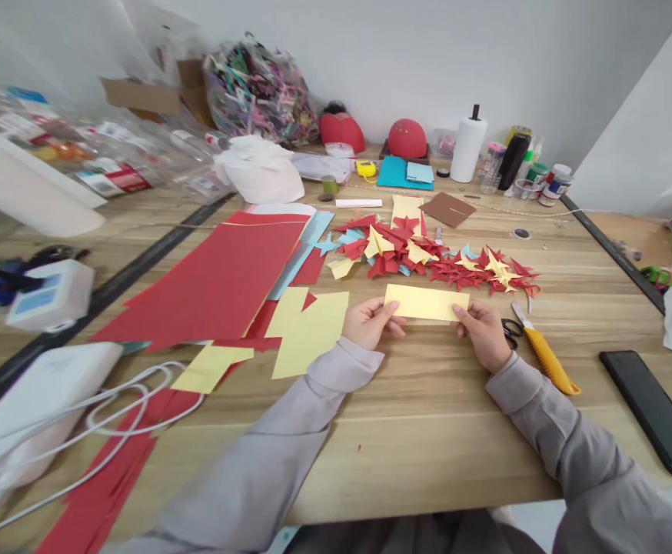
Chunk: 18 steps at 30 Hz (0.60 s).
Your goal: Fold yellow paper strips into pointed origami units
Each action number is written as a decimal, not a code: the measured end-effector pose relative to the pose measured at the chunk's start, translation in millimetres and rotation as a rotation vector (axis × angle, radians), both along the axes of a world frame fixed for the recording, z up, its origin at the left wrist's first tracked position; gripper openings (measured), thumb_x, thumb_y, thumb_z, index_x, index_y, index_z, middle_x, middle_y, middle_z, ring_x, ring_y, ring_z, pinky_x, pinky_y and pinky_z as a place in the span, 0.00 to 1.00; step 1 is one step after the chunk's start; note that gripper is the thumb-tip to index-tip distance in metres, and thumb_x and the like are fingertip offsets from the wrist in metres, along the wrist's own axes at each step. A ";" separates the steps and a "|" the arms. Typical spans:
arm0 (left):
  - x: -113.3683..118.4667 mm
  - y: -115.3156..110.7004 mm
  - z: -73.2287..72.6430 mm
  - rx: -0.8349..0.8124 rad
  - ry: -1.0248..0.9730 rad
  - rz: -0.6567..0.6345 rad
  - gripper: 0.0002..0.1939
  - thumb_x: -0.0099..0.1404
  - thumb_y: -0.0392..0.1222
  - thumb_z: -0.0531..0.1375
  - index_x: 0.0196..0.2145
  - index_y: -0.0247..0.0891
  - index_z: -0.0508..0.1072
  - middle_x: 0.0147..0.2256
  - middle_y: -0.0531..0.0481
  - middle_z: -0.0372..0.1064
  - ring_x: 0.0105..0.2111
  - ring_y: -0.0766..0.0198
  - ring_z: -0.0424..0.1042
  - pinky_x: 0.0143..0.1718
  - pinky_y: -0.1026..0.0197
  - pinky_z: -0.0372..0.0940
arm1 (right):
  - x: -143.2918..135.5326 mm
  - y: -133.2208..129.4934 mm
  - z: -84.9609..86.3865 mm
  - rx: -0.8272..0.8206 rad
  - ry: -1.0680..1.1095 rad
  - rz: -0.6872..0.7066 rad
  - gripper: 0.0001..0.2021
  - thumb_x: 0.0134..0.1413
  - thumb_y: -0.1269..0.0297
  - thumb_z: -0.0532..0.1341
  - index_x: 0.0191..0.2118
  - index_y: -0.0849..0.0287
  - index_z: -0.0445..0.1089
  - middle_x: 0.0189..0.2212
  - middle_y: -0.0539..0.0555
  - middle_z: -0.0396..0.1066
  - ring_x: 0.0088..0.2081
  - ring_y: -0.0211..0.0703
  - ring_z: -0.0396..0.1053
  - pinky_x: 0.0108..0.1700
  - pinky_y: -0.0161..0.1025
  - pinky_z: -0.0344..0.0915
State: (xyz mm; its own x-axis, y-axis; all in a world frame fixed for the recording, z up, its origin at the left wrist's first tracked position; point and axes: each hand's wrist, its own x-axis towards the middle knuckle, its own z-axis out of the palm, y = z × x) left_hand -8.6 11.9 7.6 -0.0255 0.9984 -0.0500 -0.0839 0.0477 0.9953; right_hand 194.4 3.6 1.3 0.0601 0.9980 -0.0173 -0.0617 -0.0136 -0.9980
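Between my two hands is a yellow rectangle of paper (427, 302), held up just above the table. My left hand (369, 322) pinches its left end, thumb on top. At the right end my right hand (482, 331) grips it the same way. Just beyond the paper lies a heap of folded paper shapes (390, 250), mostly red with some yellow and blue. Beside it sits a row of red and yellow paper stars (480, 269). Yellow paper sheets (316, 331) rest to the left of my left hand.
Black-handled scissors (512, 332) and a yellow craft knife (547, 358) lie right of my right hand, with a black phone (656, 408) farther right. Large red sheets (214, 277), red strips (105, 462), a white cable (134, 385) and a white power bank (41, 408) occupy the left.
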 end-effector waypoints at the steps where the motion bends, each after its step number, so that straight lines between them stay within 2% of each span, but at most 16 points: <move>1: -0.3 0.8 -1.9 0.013 0.034 0.041 0.18 0.50 0.51 0.63 0.31 0.32 0.73 0.13 0.53 0.66 0.12 0.65 0.66 0.14 0.66 0.60 | 0.0 0.2 0.2 -0.008 0.001 -0.007 0.16 0.40 0.51 0.66 0.25 0.60 0.67 0.15 0.46 0.65 0.15 0.31 0.59 0.19 0.31 0.55; 4: -3.2 1.3 -6.1 0.169 0.224 0.286 0.14 0.53 0.48 0.61 0.32 0.33 0.75 0.10 0.59 0.58 0.09 0.70 0.59 0.14 0.67 0.56 | -0.1 1.0 0.9 -0.028 0.009 -0.032 0.18 0.38 0.49 0.66 0.26 0.60 0.67 0.15 0.47 0.66 0.14 0.31 0.58 0.17 0.30 0.53; 6: -5.4 -1.2 -5.5 0.399 0.430 0.425 0.10 0.55 0.44 0.60 0.32 0.35 0.75 0.13 0.58 0.60 0.14 0.70 0.62 0.20 0.66 0.60 | -0.2 1.1 1.4 -0.028 0.006 -0.039 0.18 0.37 0.49 0.66 0.25 0.60 0.67 0.14 0.47 0.66 0.14 0.31 0.57 0.16 0.30 0.53; 7: -6.0 -3.4 -4.1 0.548 0.556 0.435 0.09 0.56 0.43 0.59 0.32 0.36 0.75 0.16 0.56 0.64 0.18 0.69 0.65 0.24 0.65 0.62 | -0.3 0.8 1.6 -0.022 -0.001 -0.034 0.18 0.37 0.49 0.66 0.25 0.60 0.67 0.14 0.47 0.66 0.14 0.31 0.57 0.17 0.31 0.53; 8: -5.8 -6.0 -2.3 0.709 0.684 0.397 0.07 0.57 0.42 0.59 0.32 0.37 0.75 0.20 0.52 0.68 0.22 0.67 0.67 0.28 0.63 0.63 | -0.4 0.4 1.8 -0.014 -0.013 -0.023 0.18 0.37 0.49 0.66 0.24 0.60 0.67 0.14 0.47 0.66 0.14 0.31 0.57 0.17 0.31 0.54; 10: -3.1 -11.4 1.6 1.012 0.930 0.205 0.06 0.57 0.40 0.59 0.32 0.39 0.75 0.28 0.48 0.73 0.30 0.63 0.70 0.35 0.59 0.63 | -0.8 -1.1 2.3 -0.001 -0.045 0.015 0.17 0.38 0.50 0.66 0.23 0.60 0.66 0.15 0.48 0.67 0.14 0.31 0.57 0.16 0.31 0.54; 12: 2.1 -15.3 4.1 1.216 1.102 0.058 0.06 0.58 0.38 0.58 0.34 0.40 0.74 0.34 0.46 0.73 0.35 0.61 0.70 0.42 0.55 0.61 | -1.2 -2.7 2.2 0.000 -0.078 0.063 0.17 0.39 0.50 0.66 0.22 0.61 0.66 0.16 0.49 0.69 0.13 0.30 0.58 0.15 0.30 0.53; 15: 9.1 -16.4 3.0 1.380 1.215 -0.029 0.06 0.60 0.34 0.56 0.33 0.39 0.73 0.34 0.49 0.74 0.37 0.62 0.69 0.45 0.54 0.59 | -2.1 -4.1 -0.3 -0.017 -0.104 0.125 0.17 0.39 0.51 0.66 0.26 0.61 0.68 0.17 0.49 0.68 0.14 0.31 0.59 0.15 0.30 0.54; 18: 10.3 -13.9 -0.6 1.404 1.250 -0.039 0.08 0.61 0.31 0.54 0.33 0.37 0.72 0.33 0.49 0.74 0.35 0.63 0.68 0.43 0.55 0.59 | -3.7 -4.6 -4.8 0.003 -0.139 0.147 0.20 0.42 0.51 0.64 0.38 0.60 0.67 0.18 0.48 0.68 0.17 0.36 0.64 0.17 0.31 0.58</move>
State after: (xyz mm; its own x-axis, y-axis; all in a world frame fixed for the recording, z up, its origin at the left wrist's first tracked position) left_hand 1.6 -2.0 7.0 0.6249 0.2924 0.7239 0.6065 -0.7657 -0.2143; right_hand 190.7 -1.0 -3.5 -0.0849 0.9963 -0.0159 0.0791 -0.0091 -0.9968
